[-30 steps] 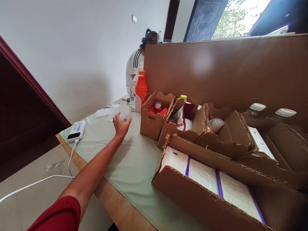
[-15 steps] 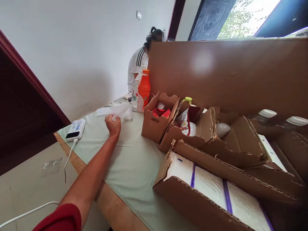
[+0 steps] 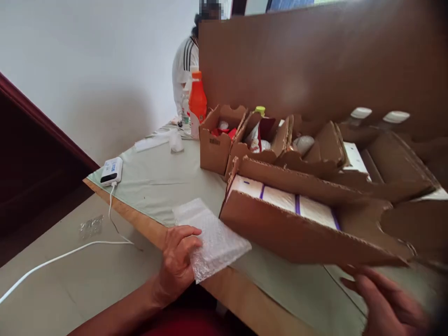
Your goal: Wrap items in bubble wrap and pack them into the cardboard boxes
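1. Your bubble-wrap piece [image 3: 220, 242] is at the front edge of the surface [image 3: 154, 191], slanted, its near corner reaching past the cloth and over the bare wooden edge.
2. Your left hand [image 3: 178, 259] has hold of the wrap by its left side, fingers bent over the upper face.
3. Your right hand [image 3: 388, 298] is at the lower right, blurred, its fingers pointing toward the near edge of the long cardboard tray [image 3: 280, 238]; you cannot tell whether it grips anything.
4. Just beyond the wrap, that tray holds white packs [image 3: 280, 198] with purple bands between them.
5. Behind the tray you have a row of smaller cardboard boxes [image 3: 214, 154]; the leftmost contains red packaging [image 3: 224, 133].
6. Left of the row stands an upright orange-capped bottle [image 3: 198, 100], with a clear bottle [image 3: 185, 109] close by.
7. Nearer you lies a white roll [image 3: 176, 141]; at the surface's left corner is a white device [image 3: 112, 171] with a white cable [image 3: 63, 258] plugged in.
8. A tall cardboard panel [image 3: 315, 65] rises behind the boxes, partly hiding a person in a white shirt [image 3: 182, 56].
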The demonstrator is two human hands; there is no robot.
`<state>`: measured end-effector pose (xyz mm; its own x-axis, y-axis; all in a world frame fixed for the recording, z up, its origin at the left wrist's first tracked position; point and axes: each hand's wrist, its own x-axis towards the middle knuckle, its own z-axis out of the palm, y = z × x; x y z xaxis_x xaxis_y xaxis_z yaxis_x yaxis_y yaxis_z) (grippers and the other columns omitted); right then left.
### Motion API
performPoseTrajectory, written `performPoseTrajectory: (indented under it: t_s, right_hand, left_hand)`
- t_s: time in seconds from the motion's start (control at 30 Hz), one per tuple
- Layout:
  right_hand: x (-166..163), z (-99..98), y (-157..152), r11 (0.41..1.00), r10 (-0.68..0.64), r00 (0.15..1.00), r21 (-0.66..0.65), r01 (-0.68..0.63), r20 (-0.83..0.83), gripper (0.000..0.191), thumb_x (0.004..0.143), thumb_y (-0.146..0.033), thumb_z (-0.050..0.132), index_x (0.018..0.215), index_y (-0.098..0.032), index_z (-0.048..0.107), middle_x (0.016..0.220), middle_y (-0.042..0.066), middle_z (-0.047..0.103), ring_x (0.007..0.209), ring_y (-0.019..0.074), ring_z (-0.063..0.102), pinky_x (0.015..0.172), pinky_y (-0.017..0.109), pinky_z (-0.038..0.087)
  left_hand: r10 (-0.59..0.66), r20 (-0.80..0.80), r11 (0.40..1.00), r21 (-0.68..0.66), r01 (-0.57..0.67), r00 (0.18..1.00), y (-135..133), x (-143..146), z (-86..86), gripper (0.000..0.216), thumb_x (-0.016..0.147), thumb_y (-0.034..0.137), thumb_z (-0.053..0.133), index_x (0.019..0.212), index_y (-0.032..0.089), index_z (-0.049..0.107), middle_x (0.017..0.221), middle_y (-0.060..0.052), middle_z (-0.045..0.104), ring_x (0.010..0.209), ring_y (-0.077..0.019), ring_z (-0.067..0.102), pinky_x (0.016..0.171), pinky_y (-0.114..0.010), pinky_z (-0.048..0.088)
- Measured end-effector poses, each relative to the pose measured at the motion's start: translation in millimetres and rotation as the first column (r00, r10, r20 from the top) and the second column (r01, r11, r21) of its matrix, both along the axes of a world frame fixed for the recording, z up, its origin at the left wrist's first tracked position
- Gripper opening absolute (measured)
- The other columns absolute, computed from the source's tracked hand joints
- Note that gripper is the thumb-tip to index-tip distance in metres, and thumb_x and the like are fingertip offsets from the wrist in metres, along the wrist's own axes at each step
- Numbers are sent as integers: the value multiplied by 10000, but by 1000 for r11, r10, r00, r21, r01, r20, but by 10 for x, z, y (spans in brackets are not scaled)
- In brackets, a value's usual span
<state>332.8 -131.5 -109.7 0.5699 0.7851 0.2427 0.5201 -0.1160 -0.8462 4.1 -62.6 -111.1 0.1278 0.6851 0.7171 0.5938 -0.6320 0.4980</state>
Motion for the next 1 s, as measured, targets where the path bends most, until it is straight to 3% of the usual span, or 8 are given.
performPoseTrajectory:
  t_s: [0.07,0.2,0.4,0.53,0.7,0.8,0.9,1.0]
  right_hand:
    - [-209,-102,-217,997,28,979,-60,-41,-200,435,945,-579,541,1248,-293,666,1219,160,699,986,348,715,817,518,588]
    - [-598,-179,-523,932,291,842,-63,-356,-455,601,925,-623,527,1396,-253,578,1359,179,644,1020,323,732,758,421,621]
    - [-834,-99,-398,930,213,887,-194,-313,-409,697,863,-543,663,1446,-193,512,1027,102,742,840,220,717,779,345,609]
    - [-595,-72,-336,963,152,946,-173,-207,-286,539,852,-531,654,1283,-207,668,1129,114,739,942,251,717,816,360,603]
    - [201,-39,-614,961,107,994,-256,-103,2,490,825,-574,649,1191,-260,736,1188,93,746,1071,298,704,886,406,587]
    - [645,17,-798,946,-25,980,-312,86,195,565,791,-641,618,1185,-253,736,1188,121,740,932,316,727,670,402,604]
    - [759,119,-773,942,-138,944,-256,219,299,612,802,-664,593,1238,-249,695,1290,149,685,848,308,718,505,361,536]
    - [559,230,-476,985,-3,950,-163,56,314,583,839,-616,604,1297,-257,642,1377,129,637,1110,336,669,730,415,576]
  left_hand:
    - [-79,-36,997,-22,78,996,-114,104,-37,233,832,75,614,989,247,606,1037,-55,705,931,-224,653,832,-372,480]
    - [-264,-89,960,-123,253,960,-300,408,-173,263,803,30,531,965,222,612,1010,-56,719,902,-217,644,814,-385,454]
    - [-484,-183,861,-273,429,855,-528,758,-208,175,810,134,608,969,200,641,1001,-87,722,884,-253,636,765,-404,456]
    - [-598,-97,787,-258,560,795,-542,724,-60,321,804,249,669,1117,187,632,1071,-120,715,918,-272,654,794,-432,512]
    - [-463,-35,873,-188,449,886,-368,535,6,328,836,127,613,1151,219,622,1117,-115,691,1005,-264,659,867,-428,541]
    - [-280,17,940,-200,277,960,-128,428,-15,345,872,137,606,1194,260,622,1161,-95,666,1067,-254,648,925,-419,537]
    - [-92,120,945,-302,125,988,178,369,20,437,882,220,632,1310,282,571,1259,-92,636,1137,-267,626,961,-435,523]
    - [-48,262,890,-427,160,964,446,433,95,626,847,300,682,1435,287,468,1421,-93,560,1246,-281,574,1018,-442,489]
